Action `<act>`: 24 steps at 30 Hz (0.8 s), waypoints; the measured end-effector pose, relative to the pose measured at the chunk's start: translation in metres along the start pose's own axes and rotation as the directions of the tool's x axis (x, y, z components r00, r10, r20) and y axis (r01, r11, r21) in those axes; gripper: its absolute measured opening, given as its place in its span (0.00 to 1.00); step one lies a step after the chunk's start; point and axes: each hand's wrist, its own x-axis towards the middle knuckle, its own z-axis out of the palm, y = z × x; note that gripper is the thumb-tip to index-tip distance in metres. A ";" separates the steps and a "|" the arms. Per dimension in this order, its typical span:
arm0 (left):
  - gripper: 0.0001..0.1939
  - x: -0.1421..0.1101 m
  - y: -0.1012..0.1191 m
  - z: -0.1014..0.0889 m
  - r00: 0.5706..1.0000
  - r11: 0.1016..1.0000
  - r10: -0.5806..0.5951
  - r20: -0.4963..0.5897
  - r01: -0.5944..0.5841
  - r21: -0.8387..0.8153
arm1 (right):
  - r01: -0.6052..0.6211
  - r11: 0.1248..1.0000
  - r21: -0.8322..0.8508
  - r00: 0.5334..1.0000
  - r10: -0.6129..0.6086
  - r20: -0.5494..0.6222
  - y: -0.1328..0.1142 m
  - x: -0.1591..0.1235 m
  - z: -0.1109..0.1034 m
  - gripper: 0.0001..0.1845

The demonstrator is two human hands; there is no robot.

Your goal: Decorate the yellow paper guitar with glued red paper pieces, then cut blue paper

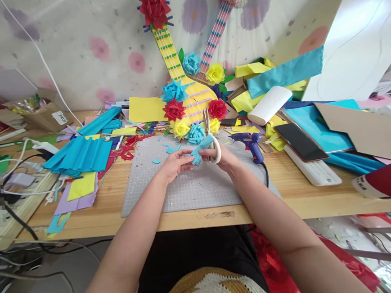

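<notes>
Above the grey cutting mat [186, 197], both hands meet around a piece of blue crepe paper [197, 156]. My left hand [177, 165] has its fingers closed on the paper's left side. In my right hand [221, 158] are white-handled scissors [216, 149], their blades pointing up and away from me; its fingertips also touch the paper. Small blue scraps [171, 149] lie on the mat just beyond my left hand. Behind the hands stands a yellow paper guitar [196, 94] decorated with red, blue and yellow paper flowers, partly hidden low down by the scissors.
A purple glue gun [249, 142] rests at the mat's right, its cord trailing forward. Pleated blue paper [84, 155] lies left. A phone [300, 142] sits on a white box at right, near a red and white paper cup [387, 178]. Cables run along the left edge.
</notes>
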 end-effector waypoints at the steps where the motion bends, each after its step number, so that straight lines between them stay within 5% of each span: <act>1: 0.15 0.000 -0.001 -0.001 1.000 1.000 0.004 -0.012 -0.004 0.019 | 0.003 1.000 0.000 1.000 -0.003 0.009 0.000 0.000 0.000 0.13; 10: 0.16 0.005 -0.008 0.010 0.948 0.977 0.211 -0.237 -0.209 0.032 | -0.020 1.000 0.008 0.985 0.021 -0.169 0.004 0.003 0.009 0.21; 24: 0.15 0.006 -0.011 0.013 0.945 0.979 0.202 -0.258 -0.189 0.074 | 0.072 0.985 -0.156 0.945 -0.117 -0.306 0.009 0.007 0.015 0.25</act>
